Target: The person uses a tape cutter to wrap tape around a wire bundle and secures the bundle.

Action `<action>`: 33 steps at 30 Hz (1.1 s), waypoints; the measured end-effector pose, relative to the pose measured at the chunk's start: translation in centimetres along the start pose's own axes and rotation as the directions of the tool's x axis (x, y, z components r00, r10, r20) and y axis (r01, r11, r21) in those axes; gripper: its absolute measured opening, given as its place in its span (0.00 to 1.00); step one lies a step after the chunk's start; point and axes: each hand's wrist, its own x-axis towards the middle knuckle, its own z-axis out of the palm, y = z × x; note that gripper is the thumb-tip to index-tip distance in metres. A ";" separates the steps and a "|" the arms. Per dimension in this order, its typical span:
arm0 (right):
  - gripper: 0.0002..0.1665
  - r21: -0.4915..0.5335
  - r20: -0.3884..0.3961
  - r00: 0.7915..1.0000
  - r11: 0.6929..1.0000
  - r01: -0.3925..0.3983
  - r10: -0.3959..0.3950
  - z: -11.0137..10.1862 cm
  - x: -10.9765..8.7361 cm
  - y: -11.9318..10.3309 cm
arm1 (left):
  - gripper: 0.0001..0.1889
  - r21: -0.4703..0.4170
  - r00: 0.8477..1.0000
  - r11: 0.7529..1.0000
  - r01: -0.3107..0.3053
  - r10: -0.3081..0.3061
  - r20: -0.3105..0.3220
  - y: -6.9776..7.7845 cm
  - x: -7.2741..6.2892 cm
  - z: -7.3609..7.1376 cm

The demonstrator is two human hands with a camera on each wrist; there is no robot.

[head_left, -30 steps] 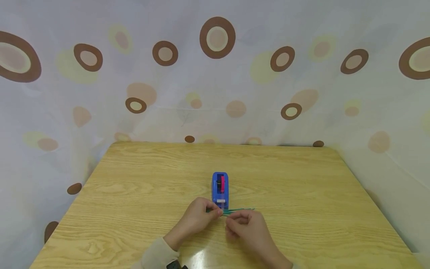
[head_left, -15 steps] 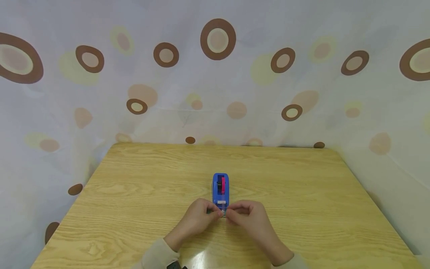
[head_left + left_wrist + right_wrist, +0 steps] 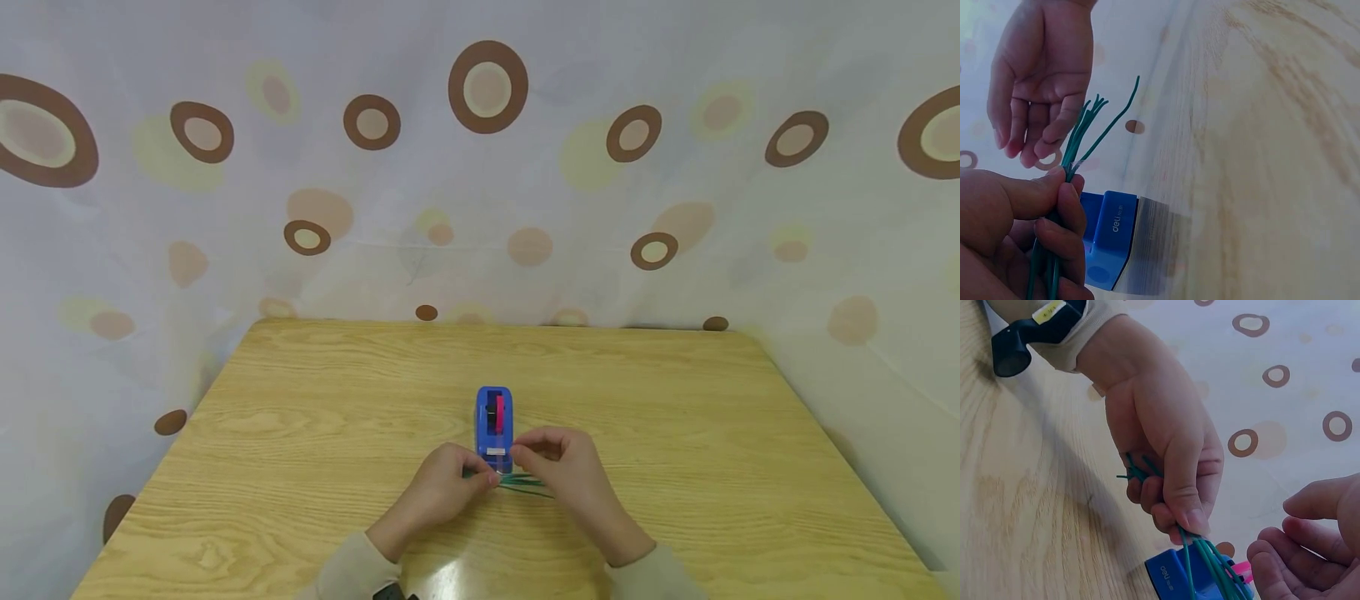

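Note:
My left hand (image 3: pixel 450 483) pinches a bundle of thin green wires (image 3: pixel 1054 269) between thumb and fingers, just in front of the blue tape dispenser (image 3: pixel 483 425). One wire spreads apart from the rest in the left wrist view. A small shiny clear piece, apparently tape (image 3: pixel 1079 164), lies against the bundle above the thumb. Beside the dispenser's front end, my right hand (image 3: pixel 573 475) hovers above the wires' free ends. Its fingers are loosely bent and hold nothing in the right wrist view. A pink tape core (image 3: pixel 500 414) sits inside the dispenser.
The dispenser stands on a wood-grain table (image 3: pixel 337 392). A white curtain with brown circles (image 3: pixel 420 183) hangs behind and along both sides of the table. A dark wrist device (image 3: pixel 1035 337) is strapped at the left sleeve.
My right hand first came to the wires beside my left fingers, then moved off toward the dispenser's right side. The wire ends show again. My left hand has stayed nearly in place.

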 end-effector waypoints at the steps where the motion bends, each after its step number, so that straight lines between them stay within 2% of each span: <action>1: 0.13 -0.002 -0.004 1.000 1.000 -0.005 0.005 -0.1 0.1 0.0 | 0.07 -0.002 1.000 1.000 0.003 -0.003 0.003 0.0 0.0 0.0; 14: 0.12 -0.058 -0.012 0.999 0.997 -0.043 0.042 -0.4 1.0 0.6 | 0.08 0.005 1.000 1.000 0.011 -0.011 0.002 0.2 0.0 0.0; 21: 0.12 -0.096 0.039 0.999 0.995 -0.018 0.022 -0.6 1.3 0.9 | 0.08 -0.001 1.000 1.000 0.025 -0.025 0.010 0.1 0.1 0.0; 26: 0.10 -0.136 0.078 0.997 0.991 0.011 0.000 -0.6 1.4 1.2 | 0.08 0.000 1.000 1.000 0.009 -0.009 0.001 0.1 0.1 0.0; 33: 0.08 -0.242 0.131 0.991 0.970 0.025 0.007 -0.7 1.4 1.4 | 0.08 0.009 1.000 1.000 -0.013 0.013 0.005 0.2 0.0 -0.1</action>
